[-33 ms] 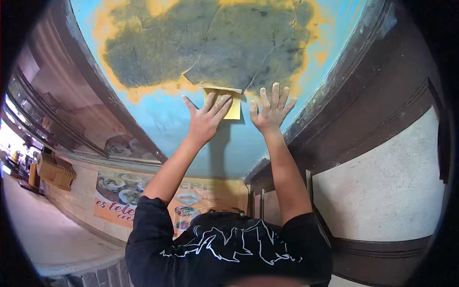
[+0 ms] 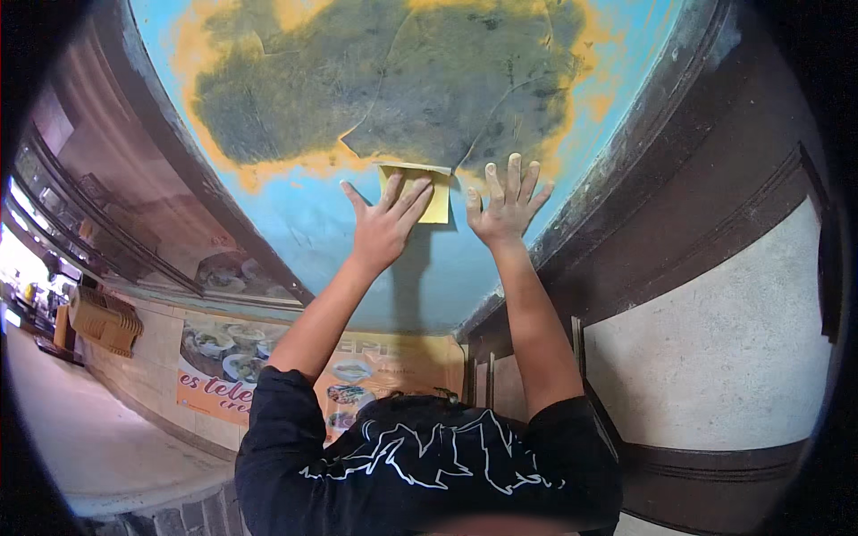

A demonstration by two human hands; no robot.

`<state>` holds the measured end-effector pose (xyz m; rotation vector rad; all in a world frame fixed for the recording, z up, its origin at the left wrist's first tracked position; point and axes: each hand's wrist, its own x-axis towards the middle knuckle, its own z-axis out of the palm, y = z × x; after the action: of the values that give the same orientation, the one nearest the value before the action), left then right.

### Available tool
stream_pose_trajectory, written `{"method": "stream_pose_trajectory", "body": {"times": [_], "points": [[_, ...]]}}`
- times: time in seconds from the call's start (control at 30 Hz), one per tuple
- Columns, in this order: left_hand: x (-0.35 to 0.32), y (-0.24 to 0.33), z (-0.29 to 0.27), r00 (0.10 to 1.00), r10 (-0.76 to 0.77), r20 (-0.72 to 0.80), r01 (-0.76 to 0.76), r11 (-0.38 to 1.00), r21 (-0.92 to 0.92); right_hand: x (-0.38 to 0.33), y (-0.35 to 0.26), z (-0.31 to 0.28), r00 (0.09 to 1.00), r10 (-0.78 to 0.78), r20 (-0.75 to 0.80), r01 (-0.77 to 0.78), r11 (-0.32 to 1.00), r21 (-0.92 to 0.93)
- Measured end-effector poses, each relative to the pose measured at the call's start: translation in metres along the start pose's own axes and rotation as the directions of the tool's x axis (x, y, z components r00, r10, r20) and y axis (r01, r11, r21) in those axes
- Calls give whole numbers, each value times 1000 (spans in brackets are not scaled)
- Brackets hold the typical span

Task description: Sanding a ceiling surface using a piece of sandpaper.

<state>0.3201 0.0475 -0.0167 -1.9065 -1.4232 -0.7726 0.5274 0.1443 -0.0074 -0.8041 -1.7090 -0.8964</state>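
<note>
My left hand [image 2: 384, 225] is raised against a blue painted surface [image 2: 313, 219], its fingers pressing a small yellow sheet [image 2: 440, 204] flat onto it. The sheet lies at the lower edge of a large dark grey-green patch [image 2: 384, 80] ringed with orange. My right hand [image 2: 505, 201] rests flat on the blue surface just right of the sheet, fingers spread, holding nothing. Both forearms rise from black sleeves at the bottom.
A dark brown moulded frame [image 2: 679, 196] borders the blue surface on the right, with a pale rough wall panel [image 2: 715, 357] beside it. Lower left hangs an orange poster with food pictures [image 2: 223, 357], above a pavement [image 2: 80, 438], with stacked tan crates [image 2: 103, 322] at far left.
</note>
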Motion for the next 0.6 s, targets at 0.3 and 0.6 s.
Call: {"method": "stream_pose_trajectory", "body": {"times": [0.3,0.6], "points": [[-27,18,24,996,-71,59,74,996,-55,-3,4,-3,1000,-9,4,9,1000,17],[-45,25,29,989,-43,141,45,999,-13,-4,9,-4,1000,-11,-1,11,1000,13]]}}
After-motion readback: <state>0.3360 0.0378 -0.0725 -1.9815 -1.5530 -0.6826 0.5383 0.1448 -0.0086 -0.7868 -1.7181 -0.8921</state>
